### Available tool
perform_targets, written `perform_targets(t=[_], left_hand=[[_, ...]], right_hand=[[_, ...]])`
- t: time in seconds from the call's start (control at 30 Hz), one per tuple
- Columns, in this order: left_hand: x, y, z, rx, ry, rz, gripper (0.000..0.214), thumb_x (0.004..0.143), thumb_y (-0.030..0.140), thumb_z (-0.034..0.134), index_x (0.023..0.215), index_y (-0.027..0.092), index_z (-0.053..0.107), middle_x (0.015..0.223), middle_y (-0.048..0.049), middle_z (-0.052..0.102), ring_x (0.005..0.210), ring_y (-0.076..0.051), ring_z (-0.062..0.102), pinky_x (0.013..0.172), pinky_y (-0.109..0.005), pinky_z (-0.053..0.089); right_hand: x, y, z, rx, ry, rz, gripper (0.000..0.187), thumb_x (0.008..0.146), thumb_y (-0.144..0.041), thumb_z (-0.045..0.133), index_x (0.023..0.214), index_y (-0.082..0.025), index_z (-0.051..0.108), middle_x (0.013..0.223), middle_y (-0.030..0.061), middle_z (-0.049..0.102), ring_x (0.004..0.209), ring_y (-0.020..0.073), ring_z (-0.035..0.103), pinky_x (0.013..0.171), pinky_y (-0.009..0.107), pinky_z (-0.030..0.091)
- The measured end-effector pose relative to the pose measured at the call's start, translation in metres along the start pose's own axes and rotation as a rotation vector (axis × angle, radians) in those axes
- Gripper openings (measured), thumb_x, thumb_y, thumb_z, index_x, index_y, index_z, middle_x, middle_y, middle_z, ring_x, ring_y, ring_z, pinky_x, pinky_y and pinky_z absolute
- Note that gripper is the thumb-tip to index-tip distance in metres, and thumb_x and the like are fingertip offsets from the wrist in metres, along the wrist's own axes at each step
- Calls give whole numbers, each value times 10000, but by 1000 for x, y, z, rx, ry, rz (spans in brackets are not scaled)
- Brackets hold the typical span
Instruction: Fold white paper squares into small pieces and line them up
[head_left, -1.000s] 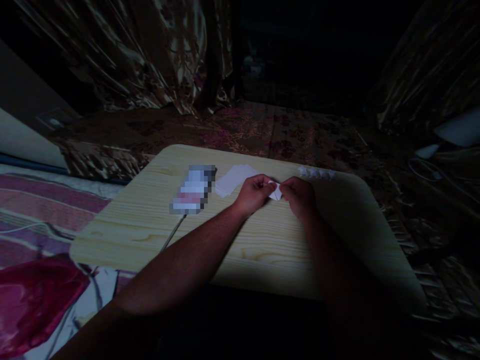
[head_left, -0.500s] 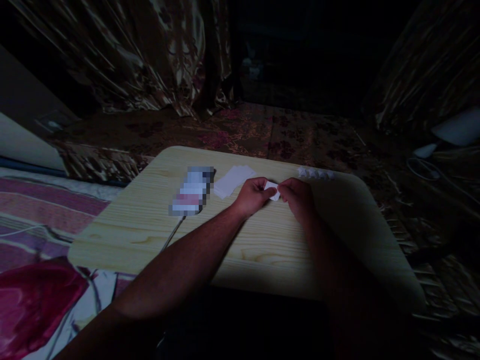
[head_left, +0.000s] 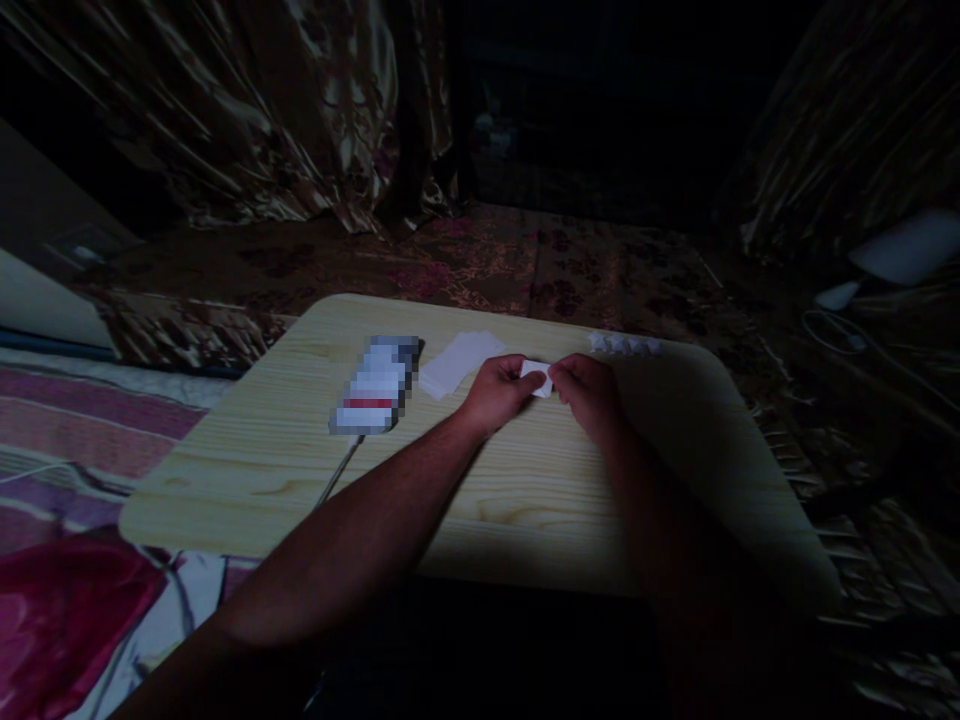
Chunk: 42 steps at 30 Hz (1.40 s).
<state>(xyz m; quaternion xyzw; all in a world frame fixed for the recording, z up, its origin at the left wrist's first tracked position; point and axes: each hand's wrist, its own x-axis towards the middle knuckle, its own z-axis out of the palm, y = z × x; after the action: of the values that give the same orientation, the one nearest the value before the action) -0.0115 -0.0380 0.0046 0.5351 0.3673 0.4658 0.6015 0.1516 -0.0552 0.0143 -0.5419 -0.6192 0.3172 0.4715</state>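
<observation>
A small white folded paper piece point(head_left: 535, 377) is pinched between my left hand point(head_left: 496, 391) and my right hand point(head_left: 589, 394), just above the light wooden table point(head_left: 525, 480). Both hands have their fingers curled onto the paper, near the table's far middle. A stack of white paper slips point(head_left: 454, 362) lies just left of my left hand. A row of small white folded shapes point(head_left: 625, 345) sits at the far edge, beyond my right hand.
A blurred-out flat object point(head_left: 375, 385) with a cable point(head_left: 339, 472) lies on the table's left part. Patterned fabric point(head_left: 225, 130) hangs behind and covers the floor. Red and striped cloth point(head_left: 67, 480) lies at the left. The room is dark.
The paper piece has been turned and folded flatter between my fingers. Both hands stayed close together at the same spot; the view shifted slightly.
</observation>
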Motion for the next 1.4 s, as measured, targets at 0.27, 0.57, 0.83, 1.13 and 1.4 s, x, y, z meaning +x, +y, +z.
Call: perform_targets(t=[0.27,0.57,0.83,1.13,1.4], left_hand=[[-1,4,2,-49,64,11,261,662,337,785,652,137,617,554,35,547,492,-65,412,489,-221,275],[3,7,-1,-114,127,-32,256,581,288,826,727,144,674,646,-3,661,556,-111,562,560,-242,417],[6,6,-2,-164,207,-25,255,608,306,829,722,154,659,606,15,629,495,-79,489,497,-217,357],[3,8,0,-81,149,-2,248,665,364,792,692,161,652,546,37,554,481,-68,419,486,-225,306],[3,11,-3,-183,130,-69,226,639,301,787,648,154,615,573,22,594,489,-79,476,493,-225,338]], right_hand=[[0,0,0,26,-83,-34,214,798,-368,620,681,-194,575,528,-47,504,514,106,434,517,247,327],[0,0,0,130,-135,23,215,764,-388,651,724,-180,617,547,-45,525,524,101,448,519,244,339],[-2,-3,11,312,-127,22,320,631,-339,779,842,-202,580,732,-8,673,637,127,596,595,250,456],[0,2,11,223,-46,50,174,702,-330,668,751,-206,555,595,-38,595,501,102,498,486,238,368],[0,2,10,300,-54,-23,238,713,-291,696,901,-198,583,707,-28,645,575,103,556,540,233,424]])
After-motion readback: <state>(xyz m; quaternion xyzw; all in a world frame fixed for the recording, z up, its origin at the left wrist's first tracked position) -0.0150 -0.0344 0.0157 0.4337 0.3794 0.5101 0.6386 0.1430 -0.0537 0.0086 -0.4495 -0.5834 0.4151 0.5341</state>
